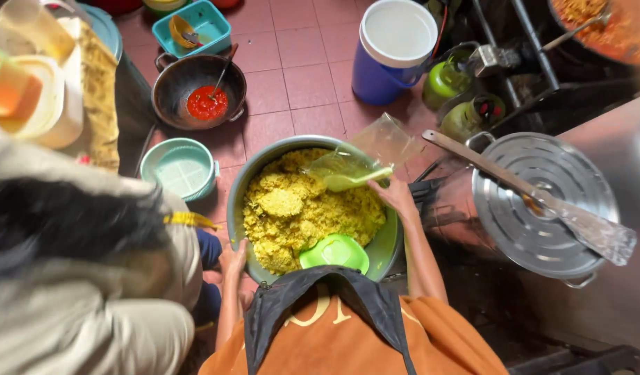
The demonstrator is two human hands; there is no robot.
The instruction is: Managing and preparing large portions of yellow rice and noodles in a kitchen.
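A person in an orange shirt bends over a big metal basin (245, 182) of yellow rice (302, 208) on a red tile floor (299, 62). The right hand (396, 196) holds a green scoop (347, 182) by its handle, fingers pinching it, the bowl end inside a clear plastic bag (365, 149). The scoop lies nearly level; its long axis runs left to right across the view, the bowl pointing left over the rice, the handle toward the hand. The bag opens up and to the right, standing above the basin's far right rim. The left hand (233, 260) rests at the near left rim, fingers together; whether it grips the rim cannot be told.

Judging by the heap, the bagging seems far from over: the basin is nearly full, and the bag looks almost empty. A green dish (335, 252) lies on the rice at the near edge. Another person (77, 250) crouches at left. A steel lid (535, 208) with a spatula (542, 201) across it sits at right.
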